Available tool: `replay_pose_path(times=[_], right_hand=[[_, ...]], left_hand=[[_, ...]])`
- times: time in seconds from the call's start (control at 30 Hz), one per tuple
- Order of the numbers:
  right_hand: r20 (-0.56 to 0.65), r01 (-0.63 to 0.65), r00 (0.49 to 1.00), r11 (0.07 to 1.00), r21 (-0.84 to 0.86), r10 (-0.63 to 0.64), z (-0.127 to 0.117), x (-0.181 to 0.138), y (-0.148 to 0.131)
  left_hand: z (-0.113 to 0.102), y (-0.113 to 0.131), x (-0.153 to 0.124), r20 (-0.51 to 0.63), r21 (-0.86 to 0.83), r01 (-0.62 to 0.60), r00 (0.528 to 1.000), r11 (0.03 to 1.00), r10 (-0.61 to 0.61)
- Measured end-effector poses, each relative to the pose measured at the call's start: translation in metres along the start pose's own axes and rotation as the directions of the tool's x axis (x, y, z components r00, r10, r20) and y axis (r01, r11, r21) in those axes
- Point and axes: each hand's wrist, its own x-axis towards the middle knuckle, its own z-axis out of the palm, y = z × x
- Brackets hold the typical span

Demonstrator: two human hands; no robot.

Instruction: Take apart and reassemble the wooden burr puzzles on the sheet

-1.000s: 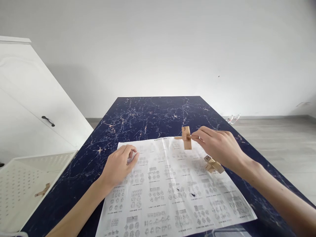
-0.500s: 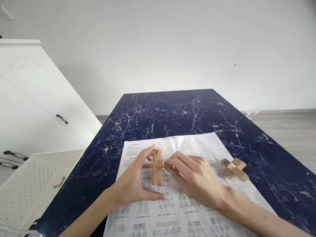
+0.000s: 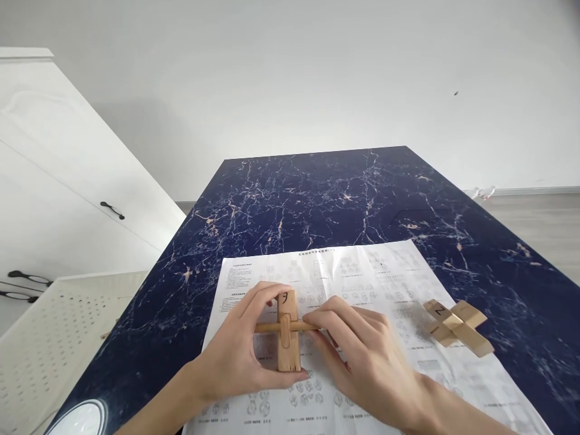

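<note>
Between the thumb and fingers of my left hand (image 3: 244, 344) is a wooden interlocking puzzle (image 3: 288, 353), gripped at its far and near ends. It is cross-shaped, with a numeral written on the far end of its long block. A thin wooden rod (image 3: 267, 327) passes sideways through the middle, beneath a short rounded piece. My right hand (image 3: 367, 350) pinches the rod's right end. Both hands are over a printed sheet (image 3: 353, 266) of small diagrams. A second wooden puzzle (image 3: 458, 326), marked with a 2, lies to the right on the sheet.
The sheet covers the near part of a dark blue marbled table (image 3: 312, 193). A white cabinet (image 3: 67, 169) and a perforated cream surface (image 3: 63, 332) stand to the left. At the lower left corner is a round white-rimmed object (image 3: 81, 420), partly cut off.
My left thumb has closed onto the puzzle's near end, where it stood apart before. The rounded centre piece now faces up. My right hand still pinches the rod, and the camera view has shifted slightly.
</note>
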Motion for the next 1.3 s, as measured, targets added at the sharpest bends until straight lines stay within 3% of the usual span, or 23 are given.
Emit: replay_pose_path(times=[0.2,0.37,0.93,1.3], right_hand=[[-0.016,-0.001,1.0,1.0,-0.009,0.001,-0.001,-0.001,-0.003],[0.041,0.066,0.997,0.998,0.021,-0.067,-0.007,0.001,0.001],[0.067,0.091,0.993,0.992,0.084,-0.097,-0.012,-0.001,0.005],[0.121,-0.097,0.99,0.983,0.154,0.078,-0.005,-0.005,0.007]], left_hand=[[0.002,0.001,-0.002,-0.041,0.029,0.008,0.999,1.0,-0.006],[0.002,0.002,-0.001,-0.071,0.041,-0.03,0.997,0.999,0.033],[-0.002,0.003,-0.001,-0.018,0.053,-0.085,0.996,0.995,0.086],[-0.003,0.004,0.009,0.078,-0.072,0.029,0.997,0.997,-0.023]])
